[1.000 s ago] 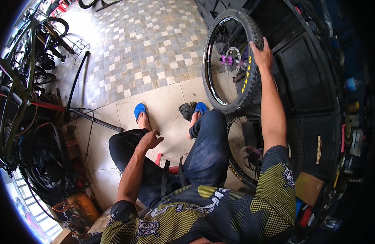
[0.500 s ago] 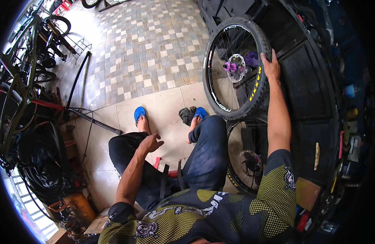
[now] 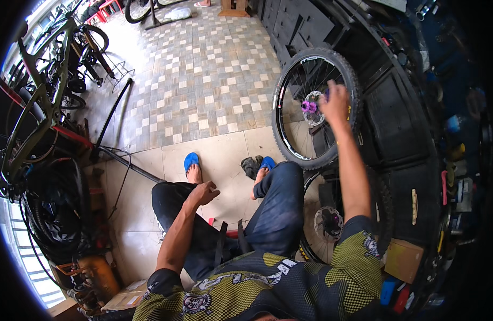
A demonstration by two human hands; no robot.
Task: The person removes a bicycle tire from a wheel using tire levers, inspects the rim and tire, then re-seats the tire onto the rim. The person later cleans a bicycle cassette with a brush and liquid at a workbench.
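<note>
A mountain bike wheel (image 3: 289,140) with a knobby black tyre and purple hub stands tilted at my right, against the black cabinets. My right hand (image 3: 336,102) is over its spokes close to the hub and brake disc (image 3: 314,119). Motion smears those fingers, so their grip does not show. Something purple shows beside them, partly covered. My left hand (image 3: 205,193) hangs empty above my left knee, fingers loosely bent and apart. Beside my right leg is a second wheel, its brake disc (image 3: 328,224) showing and part of it hidden by my leg and arm.
Bicycle frames (image 3: 48,101) crowd the left side, with a black tube (image 3: 114,115) on the floor near them. A dark crumpled cloth (image 3: 251,167) lies by my right foot. Black cabinets (image 3: 393,117) line the right, and a cardboard box (image 3: 403,260) sits at the lower right.
My right hand has left the wheel's tyre and moved left over the spokes toward the hub. My left hand stays near my knee. The whole view has shifted slightly.
</note>
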